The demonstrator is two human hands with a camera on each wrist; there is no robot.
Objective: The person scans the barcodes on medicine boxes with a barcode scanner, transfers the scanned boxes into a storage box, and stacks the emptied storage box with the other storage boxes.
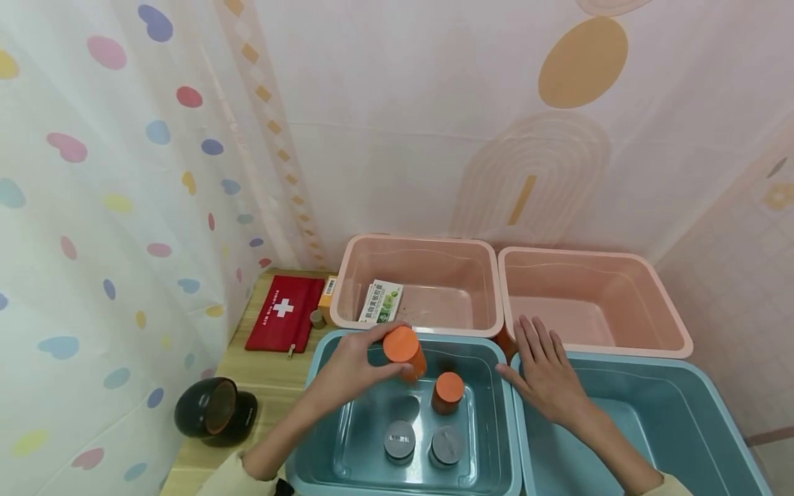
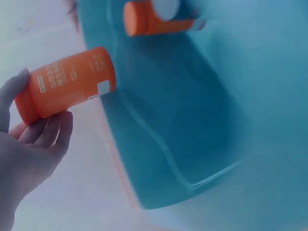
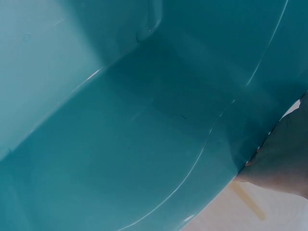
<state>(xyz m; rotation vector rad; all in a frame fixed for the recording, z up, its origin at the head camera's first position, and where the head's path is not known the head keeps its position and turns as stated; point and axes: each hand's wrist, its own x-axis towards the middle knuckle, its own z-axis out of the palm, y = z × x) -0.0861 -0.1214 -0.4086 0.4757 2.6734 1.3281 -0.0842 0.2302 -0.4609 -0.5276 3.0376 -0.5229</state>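
Left hand point(image 1: 347, 368) pinches orange cylindrical bottle point(image 1: 404, 350) by its lid, above left blue plastic bin point(image 1: 366, 430). Right hand point(image 1: 548, 379) fingers straight, at right blue plastic bin's point(image 1: 664, 393) rim. Probably mid-transfer; next calls for steady grip, rim clearance.

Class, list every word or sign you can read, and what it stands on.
"FIRST AID KIT", with a white cross: red pouch.
"氨咖黄敏胶囊": box in the left pink bin.
"维生", rest too blurred: orange bottle in the left hand.
Too small: markings on a grey lid, yellow box, black object.
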